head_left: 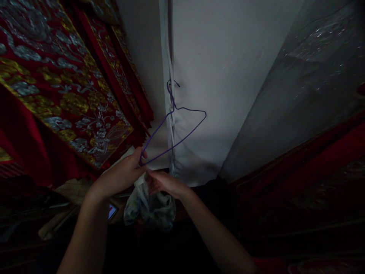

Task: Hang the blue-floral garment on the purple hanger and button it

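My left hand [132, 164] is closed around one end of a purple wire hanger [189, 109]. The hanger slants up and away, with its hook near a pale vertical cord. Just below and right of it, my right hand [167, 183] has its fingers bent in at the top of a bunched pale cloth [162, 209] with bluish-green patches. This cloth hangs under both hands, and its upper edge seems pinched by my right fingers, which are partly hidden in the dim light.
Red hangings [74, 101] with gold and silver embroidery cover the left side. A white wall [225, 68] with a vertical cord [172, 129] stands ahead. Clear plastic sheeting [285, 95] hangs at right above dark red fabric. A lit phone [112, 211] lies below my left forearm.
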Demonstrator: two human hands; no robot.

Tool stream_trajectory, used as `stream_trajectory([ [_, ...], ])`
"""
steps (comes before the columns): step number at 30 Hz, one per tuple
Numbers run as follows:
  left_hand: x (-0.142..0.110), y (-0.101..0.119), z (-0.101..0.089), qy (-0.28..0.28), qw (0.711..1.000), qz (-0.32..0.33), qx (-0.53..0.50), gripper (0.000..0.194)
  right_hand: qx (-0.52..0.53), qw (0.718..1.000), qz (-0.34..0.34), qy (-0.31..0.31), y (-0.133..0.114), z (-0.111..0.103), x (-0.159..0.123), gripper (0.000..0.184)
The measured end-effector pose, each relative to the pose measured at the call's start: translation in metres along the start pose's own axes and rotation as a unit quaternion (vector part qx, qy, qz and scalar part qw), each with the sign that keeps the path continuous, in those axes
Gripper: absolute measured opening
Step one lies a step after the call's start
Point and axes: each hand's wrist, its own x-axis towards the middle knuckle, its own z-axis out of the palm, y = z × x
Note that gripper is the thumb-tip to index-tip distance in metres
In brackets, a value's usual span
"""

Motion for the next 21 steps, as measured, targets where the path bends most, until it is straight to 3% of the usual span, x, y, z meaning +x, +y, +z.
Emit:
stream_trajectory([
  [6, -0.005, 0.004, -0.004, 0.039, 0.997, -0.038, 0.053, 0.055, 0.040, 0.997, -0.044, -0.046, -0.013, 0.014, -0.001, 0.049],
  [10, -0.009, 0.008, -0.010, -0.003, 0.993, -0.090, 0.073, 0.085, -0.012, 0.991, -0.077, -0.106, -0.015, 0.024, 0.007, 0.054],
  [13, -0.010, 0.008, -0.021, -0.049, 0.992, -0.113, -0.005, 0.095, -0.123, 0.981, -0.103, -0.106, -0.014, 0.028, 0.002, 0.046],
  [16, -0.016, 0.006, -0.035, -0.052, 0.990, -0.127, -0.009, 0.085, -0.285, 0.937, -0.182, -0.084, -0.027, 0.029, -0.018, 0.024],
  [19, -0.031, 0.015, -0.040, -0.001, 0.975, -0.130, 0.182, 0.058, -0.374, 0.875, -0.287, -0.108, -0.057, 0.026, -0.046, 0.016],
  [21, -0.040, 0.030, -0.031, 0.010, 0.961, -0.096, 0.258, 0.048, -0.399, 0.846, -0.334, -0.117, -0.083, 0.024, -0.063, 0.013],
])
